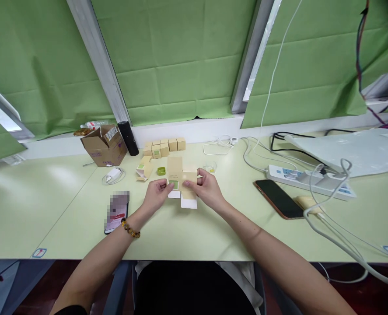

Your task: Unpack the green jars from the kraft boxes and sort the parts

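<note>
My left hand (157, 194) and my right hand (208, 187) pinch a cream-coloured small box (175, 166) between thumbs and fingers, one at each side. The box is opened out, with flaps at its top and white-sided flaps at its bottom; a green square is printed near my left thumb. Beyond my left hand lie a small green container (161, 171) and another partly opened box (143, 169). A small clear item with a yellow part (211, 167) rests just past my right hand.
Several small closed boxes (164, 148) stand in rows at the back, beside a black cylinder (128, 138) and a cardboard box (105, 145). A lit phone (117, 211), a white charger (113, 175), a dark phone (278, 199) and a power strip (308, 181) with trailing cables lie around.
</note>
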The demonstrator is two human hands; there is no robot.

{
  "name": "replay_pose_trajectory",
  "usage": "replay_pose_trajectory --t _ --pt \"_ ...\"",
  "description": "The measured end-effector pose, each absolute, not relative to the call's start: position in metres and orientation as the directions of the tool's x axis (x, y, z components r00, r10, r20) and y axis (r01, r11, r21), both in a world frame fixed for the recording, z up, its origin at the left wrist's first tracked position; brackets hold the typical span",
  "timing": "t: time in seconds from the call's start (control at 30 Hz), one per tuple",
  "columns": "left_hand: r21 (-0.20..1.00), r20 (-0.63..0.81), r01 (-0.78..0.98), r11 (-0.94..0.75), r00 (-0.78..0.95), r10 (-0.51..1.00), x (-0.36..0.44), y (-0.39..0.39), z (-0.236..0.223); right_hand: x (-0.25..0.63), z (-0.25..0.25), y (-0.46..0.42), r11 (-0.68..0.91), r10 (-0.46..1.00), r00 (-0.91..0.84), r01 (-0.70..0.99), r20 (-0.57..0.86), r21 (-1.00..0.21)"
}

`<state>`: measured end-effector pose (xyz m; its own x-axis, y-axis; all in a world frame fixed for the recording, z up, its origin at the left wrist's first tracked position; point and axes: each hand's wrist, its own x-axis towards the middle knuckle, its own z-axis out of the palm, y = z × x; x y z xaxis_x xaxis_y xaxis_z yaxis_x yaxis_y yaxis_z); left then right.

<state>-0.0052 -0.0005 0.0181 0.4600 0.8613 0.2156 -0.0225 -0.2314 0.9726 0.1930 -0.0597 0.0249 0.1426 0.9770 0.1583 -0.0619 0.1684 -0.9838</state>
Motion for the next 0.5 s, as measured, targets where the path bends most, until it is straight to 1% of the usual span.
replay_pose_trajectory --t 0.07,0.17,0.23,0.3,0.37,0.4,0.5 --pt "0.964 0.239 0.012 -0.267 0.411 0.88 -0.014 0.01 0.031 0.195 0.028 -0.06 0.178 0.978 0.117 -0.024 0.174 -0.984" --pt "0.944 0.295 0.078 -0.321 0.236 0.926 -0.043 0.043 0.056 0.2 0.035 -0.063 0.224 0.963 0.148 0.023 0.225 -0.974" --pt "0.944 0.275 0.149 -0.294 0.134 0.952 -0.07 0.075 0.074 0.202 0.038 -0.064 0.24 0.955 0.172 0.04 0.244 -0.97" --pt "0.95 0.182 0.252 -0.184 0.033 0.983 -0.099 0.108 0.089 0.203 0.038 -0.064 0.244 0.952 0.181 0.044 0.248 -0.969" --pt "0.922 0.071 0.385 -0.031 -0.089 0.994 -0.124 0.136 0.096 0.203 0.037 -0.064 0.24 0.954 0.175 0.043 0.244 -0.97" --pt "0.91 0.039 0.415 0.02 -0.133 0.99 -0.134 0.147 0.097 0.203 0.036 -0.063 0.238 0.955 0.169 0.044 0.242 -0.97" --pt "0.883 -0.053 0.449 0.134 -0.188 0.981 -0.15 0.166 0.09 0.202 0.033 -0.062 0.233 0.96 0.147 0.059 0.239 -0.971"
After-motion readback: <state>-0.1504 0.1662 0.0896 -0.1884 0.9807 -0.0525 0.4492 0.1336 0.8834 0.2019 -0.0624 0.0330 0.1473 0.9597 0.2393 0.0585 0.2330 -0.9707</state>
